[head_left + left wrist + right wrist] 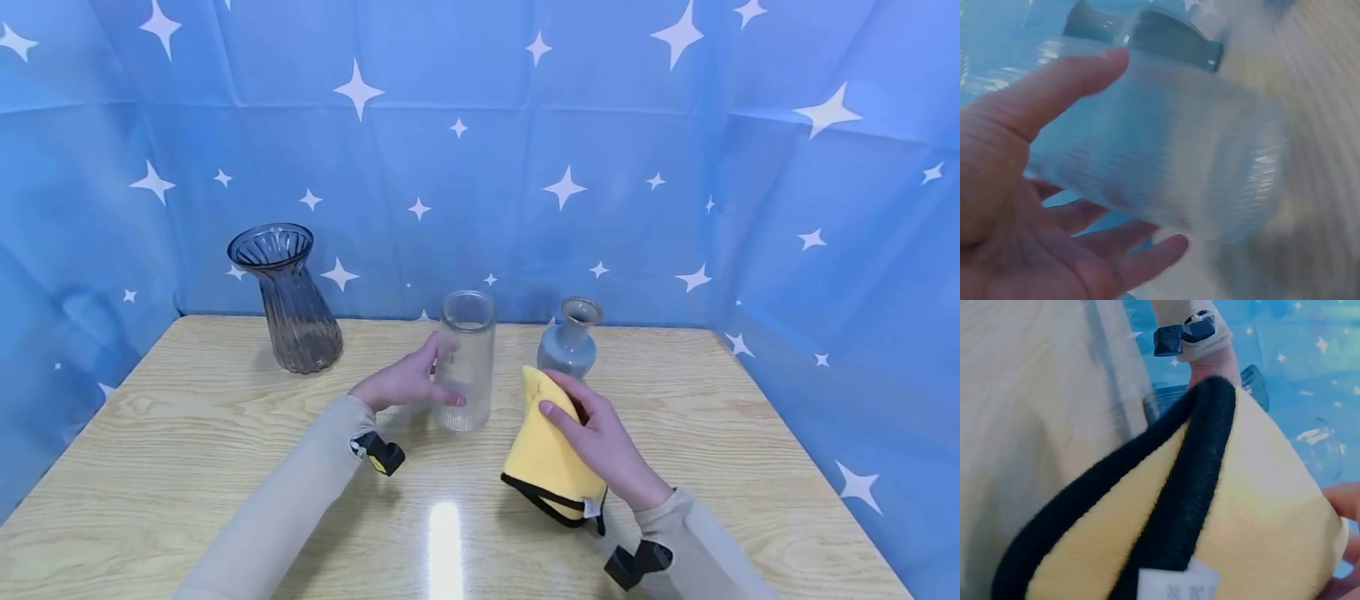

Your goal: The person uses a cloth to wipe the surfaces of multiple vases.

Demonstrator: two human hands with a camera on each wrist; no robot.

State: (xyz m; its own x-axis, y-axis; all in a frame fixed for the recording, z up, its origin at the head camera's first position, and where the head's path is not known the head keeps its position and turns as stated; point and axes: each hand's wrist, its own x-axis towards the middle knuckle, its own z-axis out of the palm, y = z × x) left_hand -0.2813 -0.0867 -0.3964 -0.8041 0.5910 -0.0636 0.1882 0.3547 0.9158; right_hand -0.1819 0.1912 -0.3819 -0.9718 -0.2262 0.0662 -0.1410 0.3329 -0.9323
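Observation:
A clear ribbed glass vase (pixel 474 379) stands upright on the table, just right of my left hand (pixel 408 381). In the left wrist view, the thumb lies along one side of the glass and the spread, relaxed fingers (pixel 1138 250) reach past the other, with a gap at the palm. My right hand (pixel 603 433) holds a folded yellow cloth (pixel 551 450) with black edging, pinched between thumb and fingers near its upper part. Its white label (pixel 1175 584) shows close up in the right wrist view. Behind the cloth is a small blue-grey vase (pixel 567 346), its base partly hidden.
A tall smoky-grey fluted vase (pixel 300 321) with a flared mouth stands at the back left of the wooden table (pixel 202 417). Blue curtains (pixel 480 167) with white stars close off the back and both sides.

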